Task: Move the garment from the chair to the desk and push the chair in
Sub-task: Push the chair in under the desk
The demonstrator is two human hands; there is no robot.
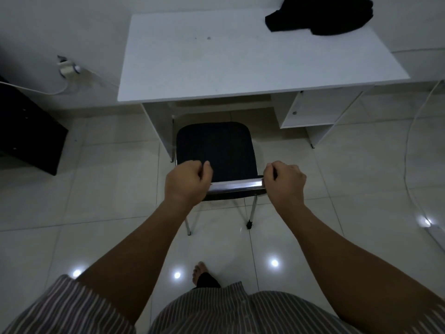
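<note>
chair (215,145): seat faces desk (216,66), front beneath its edge | garment (320,16): crumpled, desk's far right corner | left hand (186,180), right hand (285,180): clenched on backrest rail (234,185)

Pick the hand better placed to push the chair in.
Neither clearly; left hand and right hand grip opposite ends of the chair backrest. Garment is on the desk. Probably push with both.

Garment (322,16) lies on the tabletop (240,61), far right corner. Chair (215,147) stands just before the tabletop's near edge, seat front under it. Left hand (186,180) and right hand (284,180) sit on the chair's back rail, one at each end. Open shelf (313,112) hangs under the tabletop, right of the chair.
</note>
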